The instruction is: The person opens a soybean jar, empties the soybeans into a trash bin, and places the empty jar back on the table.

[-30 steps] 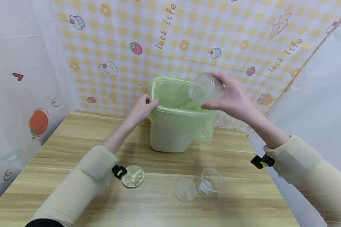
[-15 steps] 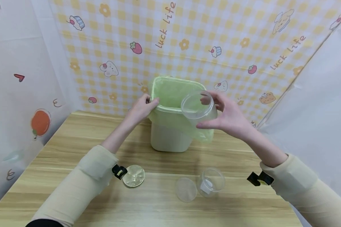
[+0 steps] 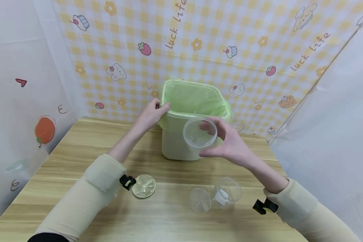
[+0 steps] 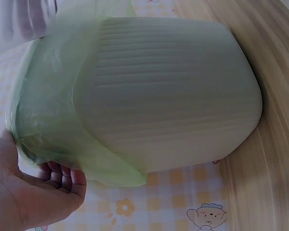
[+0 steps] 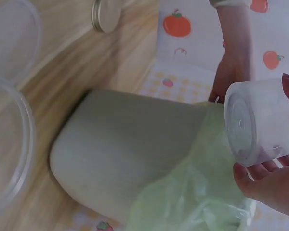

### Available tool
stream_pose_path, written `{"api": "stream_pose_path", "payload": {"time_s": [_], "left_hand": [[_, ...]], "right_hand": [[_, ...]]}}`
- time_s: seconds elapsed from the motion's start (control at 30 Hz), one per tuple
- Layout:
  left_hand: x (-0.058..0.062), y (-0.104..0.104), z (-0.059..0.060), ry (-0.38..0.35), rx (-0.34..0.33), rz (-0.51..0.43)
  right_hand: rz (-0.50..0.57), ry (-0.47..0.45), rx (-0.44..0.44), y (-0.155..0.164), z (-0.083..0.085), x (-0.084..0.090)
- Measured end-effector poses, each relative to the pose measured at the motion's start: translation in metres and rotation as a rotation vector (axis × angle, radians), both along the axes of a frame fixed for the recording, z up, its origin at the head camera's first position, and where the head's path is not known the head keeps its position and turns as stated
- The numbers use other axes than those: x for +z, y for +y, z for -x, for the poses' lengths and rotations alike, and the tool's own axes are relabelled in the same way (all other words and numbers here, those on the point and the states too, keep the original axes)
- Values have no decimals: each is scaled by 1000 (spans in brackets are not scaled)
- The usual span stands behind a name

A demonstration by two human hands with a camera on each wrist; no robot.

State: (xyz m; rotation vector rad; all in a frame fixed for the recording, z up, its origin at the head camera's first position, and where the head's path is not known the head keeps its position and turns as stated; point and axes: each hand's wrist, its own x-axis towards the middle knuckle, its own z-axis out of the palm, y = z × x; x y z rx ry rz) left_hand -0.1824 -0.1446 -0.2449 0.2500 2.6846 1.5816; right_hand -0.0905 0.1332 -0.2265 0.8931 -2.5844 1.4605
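Note:
A pale bin (image 3: 176, 144), lined with a light green bag (image 3: 196, 95), stands upright at the back of the table. My left hand (image 3: 151, 114) pinches its left rim, thumb over the edge; in the left wrist view, the curled fingers (image 4: 62, 180) show against the bag. My right hand (image 3: 230, 143) grips a clear plastic cup (image 3: 200, 134) round its side, in front of the bin's near rim. In the head view the cup's mouth faces the camera and I see nothing in it; the right wrist view shows its base.
On the wooden table (image 3: 115, 208) stand a clear cup (image 3: 228, 191) with a white piece inside and, beside it, a flat clear lid (image 3: 199, 200). A gold-coloured round lid (image 3: 144, 186) lies near the left wrist. A checked cloth (image 3: 196, 64) hangs close behind the bin.
My right hand has brought the cup from a tilt over the bin's mouth down and towards me, turning its opening up. The left hand has stayed on the rim.

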Motion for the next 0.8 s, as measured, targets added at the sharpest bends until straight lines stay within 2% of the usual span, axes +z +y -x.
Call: {"api": "stream_pose_path", "payload": {"time_s": [0.2, 0.8], "left_hand": [[0, 1, 0, 1, -7, -10], [0, 1, 0, 7, -5, -41]], "right_hand": [[54, -87, 43, -10, -7, -25], [83, -153, 51, -35, -24, -93]]}}
